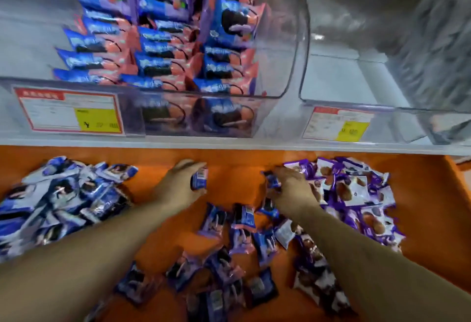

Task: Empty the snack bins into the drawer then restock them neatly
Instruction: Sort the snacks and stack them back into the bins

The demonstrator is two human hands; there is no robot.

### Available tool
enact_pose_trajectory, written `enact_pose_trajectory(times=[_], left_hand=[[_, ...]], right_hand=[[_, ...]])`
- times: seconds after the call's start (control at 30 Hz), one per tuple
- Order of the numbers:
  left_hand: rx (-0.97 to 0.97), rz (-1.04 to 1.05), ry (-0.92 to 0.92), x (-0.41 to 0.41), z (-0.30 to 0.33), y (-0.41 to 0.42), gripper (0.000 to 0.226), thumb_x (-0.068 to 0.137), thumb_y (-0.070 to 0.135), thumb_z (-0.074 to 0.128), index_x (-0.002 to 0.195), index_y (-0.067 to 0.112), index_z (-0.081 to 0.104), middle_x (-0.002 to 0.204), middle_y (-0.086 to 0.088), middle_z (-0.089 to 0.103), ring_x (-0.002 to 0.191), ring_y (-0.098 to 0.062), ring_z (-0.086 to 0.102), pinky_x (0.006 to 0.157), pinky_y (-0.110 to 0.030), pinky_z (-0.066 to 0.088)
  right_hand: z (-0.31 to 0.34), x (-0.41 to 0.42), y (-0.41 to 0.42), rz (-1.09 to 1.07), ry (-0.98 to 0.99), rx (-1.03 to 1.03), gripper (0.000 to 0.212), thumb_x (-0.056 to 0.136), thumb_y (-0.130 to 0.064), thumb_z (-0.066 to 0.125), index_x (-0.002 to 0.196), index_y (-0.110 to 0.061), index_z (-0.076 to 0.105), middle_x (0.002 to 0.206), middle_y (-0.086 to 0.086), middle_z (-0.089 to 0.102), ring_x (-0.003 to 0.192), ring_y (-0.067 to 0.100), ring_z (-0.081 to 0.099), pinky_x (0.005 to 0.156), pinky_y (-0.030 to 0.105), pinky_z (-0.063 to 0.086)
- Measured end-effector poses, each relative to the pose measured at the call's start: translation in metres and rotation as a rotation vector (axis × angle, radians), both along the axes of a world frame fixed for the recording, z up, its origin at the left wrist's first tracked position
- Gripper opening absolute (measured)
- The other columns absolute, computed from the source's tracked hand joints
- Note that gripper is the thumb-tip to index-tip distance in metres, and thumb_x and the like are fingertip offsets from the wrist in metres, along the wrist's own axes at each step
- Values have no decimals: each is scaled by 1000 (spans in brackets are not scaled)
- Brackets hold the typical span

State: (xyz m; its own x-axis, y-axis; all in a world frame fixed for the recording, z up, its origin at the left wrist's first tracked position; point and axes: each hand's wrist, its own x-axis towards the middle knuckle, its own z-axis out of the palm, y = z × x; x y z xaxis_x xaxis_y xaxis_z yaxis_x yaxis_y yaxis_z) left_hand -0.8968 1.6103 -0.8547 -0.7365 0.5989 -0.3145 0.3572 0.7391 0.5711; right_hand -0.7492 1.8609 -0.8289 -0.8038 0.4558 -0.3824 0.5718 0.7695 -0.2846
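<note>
Left hand [187, 181] grips one blue snack packet [199, 178] above the orange drawer [229, 163]; right hand [290, 189] pinches another packet [272, 181] near the drawer's back edge. Loose packets [237, 250] lie across the drawer floor. On the shelf above, the left clear bin [288, 66] holds stacked packets.

Clear left bin [280, 87] neatly stacked with blue-pink packets [163, 64], loose packets [237, 245] in orange drawer [229, 161]

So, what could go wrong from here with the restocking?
1. The left hand and right hand each grip a blue packet beside the purple pile; kinds could get mixed.
2. The left bin holds neat rows; a hasty drop may topple them.
</note>
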Motion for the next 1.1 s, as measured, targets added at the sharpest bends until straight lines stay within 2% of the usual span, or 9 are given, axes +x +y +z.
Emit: enact_pose_trajectory(times=[0.13, 0.33, 0.47, 0.6, 0.7, 0.8, 0.93, 1.03, 1.1], left_hand=[[-20, -14, 2, -6, -45, 4, 76, 72, 24, 93, 141, 24, 62, 138, -2, 56, 124, -29, 56, 108, -31, 39], [55, 37, -67, 9, -27, -7, 51, 83, 33, 86, 130, 28, 67, 126, 6, 67, 115, -18, 63, 98, -31, 48], [181, 205, -343, 23, 19, -27, 31, 90, 38, 79, 115, 31, 63, 115, 16, 69, 110, -7, 65, 91, -19, 50], [300, 414, -595, 35, 90, -42, 10, 101, 22, 66, 108, 16, 68, 114, 3, 65, 98, -16, 64, 78, -32, 63], [352, 516, -708, 52, 132, -60, 4, 103, 19, 62, 102, 17, 65, 109, 9, 59, 100, -20, 62, 83, -49, 63], [394, 527, -811, 51, 107, -87, 35, 94, 54, 71, 122, 36, 63, 127, 0, 67, 108, -23, 66, 87, -53, 61], [616, 521, -838, 84, 233, -105, 36, 96, 26, 74, 125, 8, 63, 122, -19, 69, 90, -46, 75, 65, -43, 63], [684, 349, -751, 94, 282, -114, 23, 97, 9, 68, 119, 2, 66, 103, -17, 78, 93, -44, 75, 80, -45, 65], [704, 353, -662, 90, 298, -112, 21, 97, 6, 66, 117, 1, 67, 98, -14, 79, 97, -45, 74, 89, -51, 62]], right_hand=[[-32, -19, -9, 35, -45, 221, 48, 94, -42, 55, 140, -28, 59, 141, 3, 58, 133, 32, 51, 119, 51, 28], [-35, -24, -34, -27, 28, -15, 32, 89, -11, 72, 120, -20, 67, 125, 3, 63, 121, 27, 57, 105, 44, 51], [-6, -24, -48, -288, 154, -382, 15, 92, -19, 77, 105, -22, 71, 96, -9, 72, 86, 14, 68, 66, 18, 52], [48, -19, -74, -623, 284, -1023, 15, 96, 6, 62, 104, 0, 74, 93, 19, 78, 81, 37, 76, 68, 40, 65], [89, -6, -103, -616, 232, -1226, 26, 102, -7, 58, 115, 14, 67, 97, 30, 72, 77, 41, 71, 73, 47, 63], [132, 10, -128, -493, 208, -1247, 48, 88, -25, 79, 121, 9, 68, 103, 27, 70, 83, 36, 68, 80, 47, 58], [195, 33, -144, -223, 276, -1130, 6, 85, -10, 81, 91, -12, 81, 97, 16, 76, 89, 30, 67, 87, 49, 53], [243, 40, -147, -166, 430, -1035, 26, 82, -7, 86, 106, -10, 78, 101, 19, 77, 84, 29, 72, 79, 42, 59], [271, 39, -146, -197, 537, -954, 41, 77, -4, 90, 113, -11, 72, 85, 8, 76, 77, 29, 74, 74, 37, 59]])
